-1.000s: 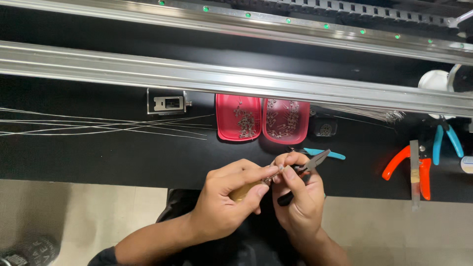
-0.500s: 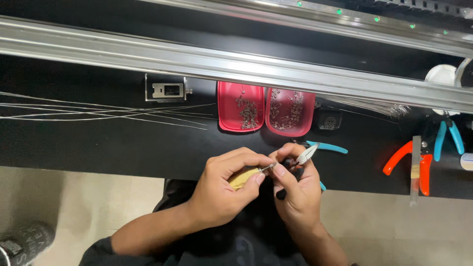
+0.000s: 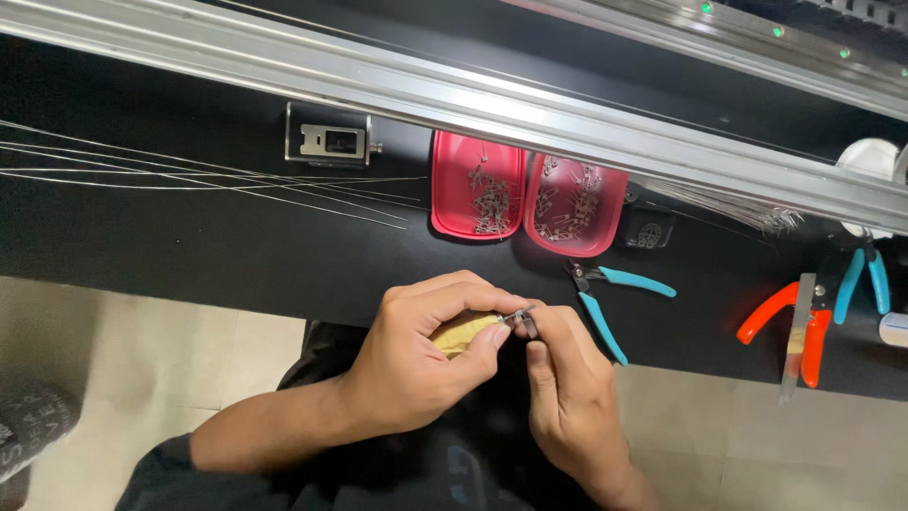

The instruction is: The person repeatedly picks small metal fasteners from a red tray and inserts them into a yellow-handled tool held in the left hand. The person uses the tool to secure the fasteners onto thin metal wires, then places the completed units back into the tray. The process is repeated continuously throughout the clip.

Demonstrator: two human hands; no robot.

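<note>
My left hand (image 3: pixel 416 364) is closed around a tan, yellowish handle (image 3: pixel 461 333) just off the front edge of the black bench. My right hand (image 3: pixel 567 397) meets it from the right. Its thumb and forefinger pinch a small metal piece (image 3: pixel 523 320) at the tip of that handle. Both hands hover over my lap, touching each other. Teal-handled cutters (image 3: pixel 605 293) lie on the bench just beyond my right hand, apart from it.
Two red trays (image 3: pixel 452 225) (image 3: pixel 605 241) of small metal parts sit side by side behind the hands. Thin wires (image 3: pixel 189 175) fan out at left near a metal block (image 3: pixel 331 142). An aluminium rail (image 3: pixel 473 95) crosses the back. Orange pliers (image 3: pixel 771 312), a metal strip (image 3: pixel 797 331) and blue pliers (image 3: pixel 861 274) lie at right.
My hands have drawn closer to my body, below the bench edge. The teal cutters that were at my right hand's fingertips now lie free on the bench.
</note>
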